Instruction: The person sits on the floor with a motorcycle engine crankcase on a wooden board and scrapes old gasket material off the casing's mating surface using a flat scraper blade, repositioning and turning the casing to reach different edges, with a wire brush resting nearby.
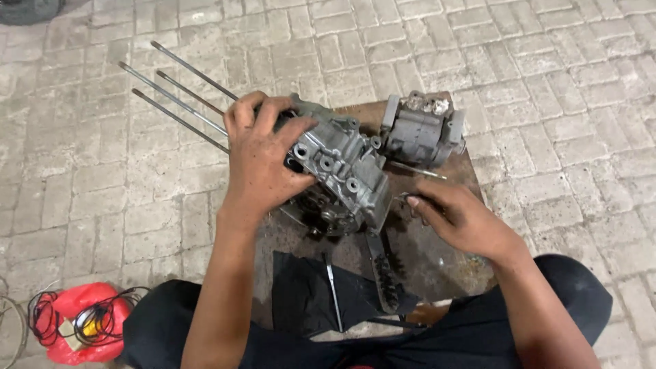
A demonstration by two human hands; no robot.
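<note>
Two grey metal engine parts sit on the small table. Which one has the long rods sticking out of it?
The larger engine part, under the left hand: four long rods stick out of it, past the table. The smaller part behind it has none.

A person sits at a small, stained brown table point(437, 253) set on grey paving bricks point(560, 82). The left hand point(263, 154) lies spread over a grey engine casing point(342, 181), gripping its far left end. Four long metal studs point(174, 96) stick out from the casing toward the far left. The right hand point(461, 219) rests on the table just right of the casing, fingers curled. Farther back sits a second grey cylinder block point(422, 130). On the ground near left lies a red bag point(85, 328) tangled with black wire.
</note>
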